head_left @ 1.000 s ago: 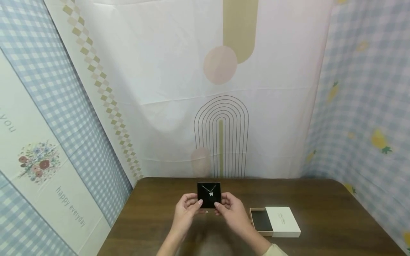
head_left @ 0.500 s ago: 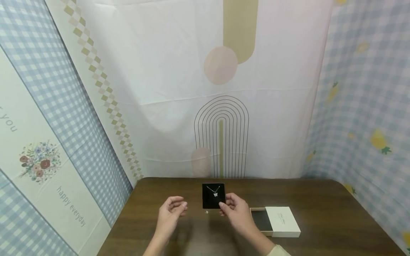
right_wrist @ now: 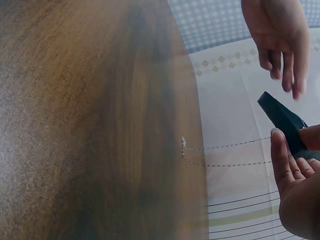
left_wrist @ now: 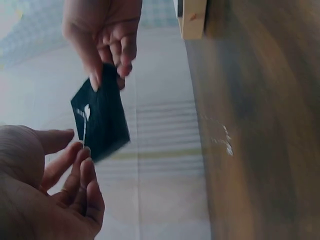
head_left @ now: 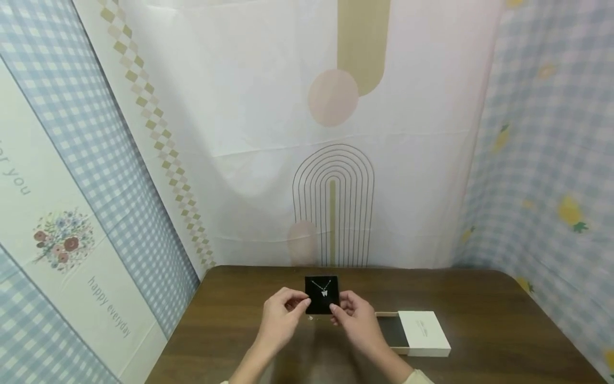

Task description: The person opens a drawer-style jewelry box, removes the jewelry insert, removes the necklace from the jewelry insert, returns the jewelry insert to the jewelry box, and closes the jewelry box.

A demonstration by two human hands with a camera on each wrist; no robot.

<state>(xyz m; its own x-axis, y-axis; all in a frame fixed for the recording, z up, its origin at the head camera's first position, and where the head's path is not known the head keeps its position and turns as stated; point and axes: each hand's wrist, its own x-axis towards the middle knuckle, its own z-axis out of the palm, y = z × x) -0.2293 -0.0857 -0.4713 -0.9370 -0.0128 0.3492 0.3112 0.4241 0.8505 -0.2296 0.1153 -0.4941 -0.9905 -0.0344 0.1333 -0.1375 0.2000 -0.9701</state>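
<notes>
My right hand (head_left: 354, 314) pinches the lower right edge of a black square necklace card (head_left: 314, 306), thumb in front and fingers behind. On its front lies a fine necklace with a small butterfly-shaped pendant (head_left: 324, 293). A loop of the necklace's chain (right_wrist: 227, 146) hangs below the card in the right wrist view. My left hand (head_left: 283, 317) is at the card's left edge, its fingers slightly bent. In the left wrist view, the left thumb (left_wrist: 59, 140) stands apart from the fingers close to the card; whether a fingertip touches it I cannot tell.
A white slide box (head_left: 424, 333) lies on the brown wooden table (head_left: 230, 298), right of my right hand. Its dark-lined drawer (head_left: 394, 332) is partly pulled out to the left. Printed cloths (head_left: 249, 133) hang behind and at both sides.
Both hands held the card one second ago. The left hand then let go and drew away to the left, and now is back at the card's left edge. The card has shifted slightly right.
</notes>
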